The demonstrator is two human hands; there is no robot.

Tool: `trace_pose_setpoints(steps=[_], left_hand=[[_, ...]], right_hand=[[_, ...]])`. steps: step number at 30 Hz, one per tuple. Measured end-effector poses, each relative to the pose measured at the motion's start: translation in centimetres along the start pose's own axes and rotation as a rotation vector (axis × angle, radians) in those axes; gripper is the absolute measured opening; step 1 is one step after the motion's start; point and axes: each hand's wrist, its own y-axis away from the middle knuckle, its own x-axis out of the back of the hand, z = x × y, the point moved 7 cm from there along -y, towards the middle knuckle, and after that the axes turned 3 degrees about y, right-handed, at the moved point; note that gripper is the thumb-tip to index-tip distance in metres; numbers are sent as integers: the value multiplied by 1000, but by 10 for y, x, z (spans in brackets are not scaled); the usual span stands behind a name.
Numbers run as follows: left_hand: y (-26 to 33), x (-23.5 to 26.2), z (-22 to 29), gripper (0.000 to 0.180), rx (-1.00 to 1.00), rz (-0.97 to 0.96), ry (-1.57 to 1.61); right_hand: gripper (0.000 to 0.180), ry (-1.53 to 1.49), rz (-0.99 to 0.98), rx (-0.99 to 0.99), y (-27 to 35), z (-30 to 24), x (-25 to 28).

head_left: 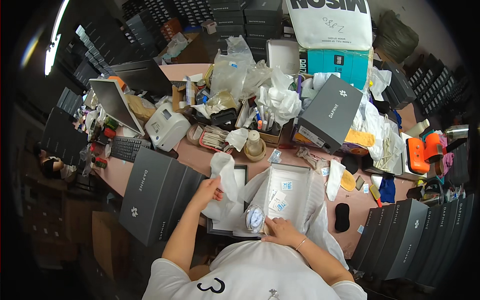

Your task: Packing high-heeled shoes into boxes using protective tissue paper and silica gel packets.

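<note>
My left hand point(206, 193) is closed on a sheet of white tissue paper point(226, 173), which hangs above a dark grey box point(222, 231). More white paper covers much of that box. Close to my body, my right hand point(284, 231) grips the side of a silvery, rounded shoe-like thing point(255, 218) with pale stuffing in its opening; the fingertips are partly hidden behind it. Just beyond that hand lies an open shoebox point(306, 176) with a white inside. Several small white-and-blue packets point(280, 204) are in it, and white wrapping paper spreads over its sides.
Closed grey shoeboxes stand at left point(155, 192) and in a row at right point(400, 240). A black oval pad point(342, 217) lies right of the open box. Behind are a label printer point(167, 126), a keyboard point(129, 148), a glue bottle point(254, 142) and a tilted grey box point(332, 112).
</note>
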Motion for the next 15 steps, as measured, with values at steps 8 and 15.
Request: trace_pose_setpoints(steps=[8, 15], left_hand=[[144, -55, 178, 46, -712, -360, -585], [108, -23, 132, 21, -652, 145, -1434]], right_hand=[[74, -379, 476, 27, 28, -9, 50], [89, -1091, 360, 21, 76, -29, 110]])
